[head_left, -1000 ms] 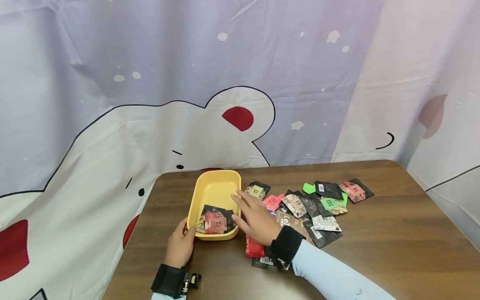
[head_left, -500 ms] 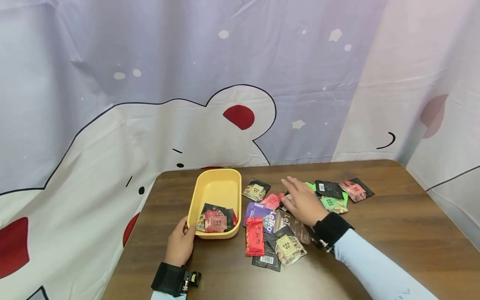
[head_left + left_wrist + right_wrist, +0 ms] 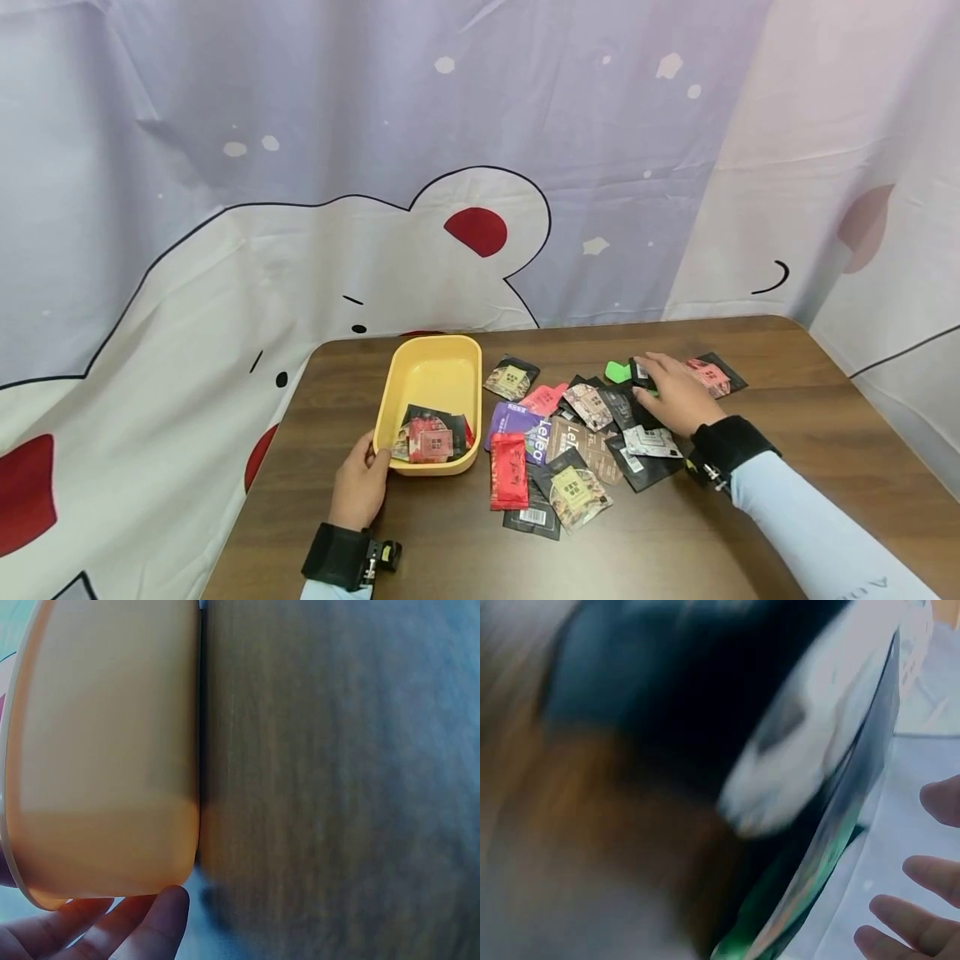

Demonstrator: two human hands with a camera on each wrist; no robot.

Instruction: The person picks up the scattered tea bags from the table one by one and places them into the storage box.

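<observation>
A person's left hand (image 3: pixel 362 486) grips the near left corner of a yellow tray (image 3: pixel 420 379), fingers curled against its wall, on a brown table (image 3: pixel 787 433). A few packets (image 3: pixel 429 435) lie in the tray's near end. At three o'clock from the tray, the right hand (image 3: pixel 675 396) rests, fingers spread and nearly straight, on a scatter of sachets (image 3: pixel 577 433), touching a black one (image 3: pixel 643 371) beside a green one (image 3: pixel 617 372); whether it pinches anything, I cannot tell.

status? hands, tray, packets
Left hand grips the yellow tray at its near corner. Right hand open, flat on the packet pile. Few packets in the tray; nothing blocking between.
</observation>
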